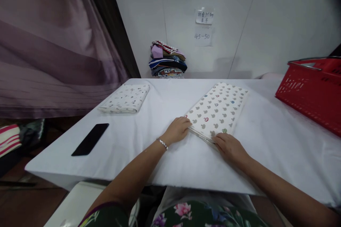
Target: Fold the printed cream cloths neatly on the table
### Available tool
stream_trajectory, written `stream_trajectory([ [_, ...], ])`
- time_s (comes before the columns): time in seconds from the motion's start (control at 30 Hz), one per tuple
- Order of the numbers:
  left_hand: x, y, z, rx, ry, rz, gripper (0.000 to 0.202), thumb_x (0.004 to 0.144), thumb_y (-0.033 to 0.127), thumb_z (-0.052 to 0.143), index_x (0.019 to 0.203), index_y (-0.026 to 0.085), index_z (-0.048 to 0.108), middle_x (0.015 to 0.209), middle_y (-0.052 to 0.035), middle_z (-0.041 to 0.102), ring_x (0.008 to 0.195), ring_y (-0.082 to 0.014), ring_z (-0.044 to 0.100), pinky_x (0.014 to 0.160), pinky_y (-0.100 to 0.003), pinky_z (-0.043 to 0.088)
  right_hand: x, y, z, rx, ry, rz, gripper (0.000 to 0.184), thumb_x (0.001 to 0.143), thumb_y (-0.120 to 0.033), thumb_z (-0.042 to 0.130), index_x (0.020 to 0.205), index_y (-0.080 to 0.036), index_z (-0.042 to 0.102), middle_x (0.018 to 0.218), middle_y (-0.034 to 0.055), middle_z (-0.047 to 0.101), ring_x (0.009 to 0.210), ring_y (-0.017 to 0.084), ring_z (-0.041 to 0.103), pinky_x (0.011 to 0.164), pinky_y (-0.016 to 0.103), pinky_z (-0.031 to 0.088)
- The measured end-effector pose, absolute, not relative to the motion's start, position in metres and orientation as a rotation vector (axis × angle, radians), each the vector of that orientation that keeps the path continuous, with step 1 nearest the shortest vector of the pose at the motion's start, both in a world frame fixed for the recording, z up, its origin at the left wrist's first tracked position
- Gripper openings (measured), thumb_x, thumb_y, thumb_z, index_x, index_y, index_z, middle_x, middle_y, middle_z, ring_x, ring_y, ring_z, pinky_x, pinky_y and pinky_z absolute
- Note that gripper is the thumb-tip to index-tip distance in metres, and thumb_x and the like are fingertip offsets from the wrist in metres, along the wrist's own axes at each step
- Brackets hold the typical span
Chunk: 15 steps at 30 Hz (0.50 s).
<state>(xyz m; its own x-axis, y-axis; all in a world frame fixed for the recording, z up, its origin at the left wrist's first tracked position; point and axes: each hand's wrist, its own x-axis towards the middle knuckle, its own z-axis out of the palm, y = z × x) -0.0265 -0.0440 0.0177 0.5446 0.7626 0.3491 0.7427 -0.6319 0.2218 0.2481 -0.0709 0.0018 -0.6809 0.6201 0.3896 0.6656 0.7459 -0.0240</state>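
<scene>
A folded white cloth printed with small grey and coloured shapes lies on the white table, angled away to the right. My left hand, with a bracelet at the wrist, has its fingers curled on the cloth's near left corner. My right hand grips the cloth's near edge at the other corner, fingers tucked at the fold.
A second folded patterned cloth lies at the far left of the table. A black phone rests near the left edge. A red plastic basket stands at the right. A stack of folded clothes sits against the back wall.
</scene>
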Motion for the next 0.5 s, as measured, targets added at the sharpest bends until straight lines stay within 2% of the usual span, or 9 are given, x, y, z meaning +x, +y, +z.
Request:
stream_trajectory([
  [0.23,-0.017,-0.038,0.020,2.786,1.225,0.576,0.021,0.089,0.017,0.042,0.093,0.020,0.062,0.097,-0.0023,0.061,0.093,-0.0137,0.054,0.096,-0.035,0.038,0.247,-0.074,0.005,-1.047,-2.597,-0.146,0.022,0.089,-0.015,0.039,0.093,-0.016,0.061,0.084,0.0084,0.059,0.077,0.019,0.052,0.065,0.030,0.039],
  [0.5,-0.014,-0.032,0.016,2.932,1.248,0.506,0.024,0.089,0.011,0.040,0.088,0.019,0.063,0.090,-0.0015,0.061,0.086,-0.0128,0.053,0.095,-0.032,0.038,0.245,-0.075,0.007,-1.070,-2.600,-0.149,0.022,0.090,-0.015,0.039,0.092,-0.015,0.061,0.082,0.0080,0.059,0.075,0.018,0.051,0.066,0.030,0.039],
])
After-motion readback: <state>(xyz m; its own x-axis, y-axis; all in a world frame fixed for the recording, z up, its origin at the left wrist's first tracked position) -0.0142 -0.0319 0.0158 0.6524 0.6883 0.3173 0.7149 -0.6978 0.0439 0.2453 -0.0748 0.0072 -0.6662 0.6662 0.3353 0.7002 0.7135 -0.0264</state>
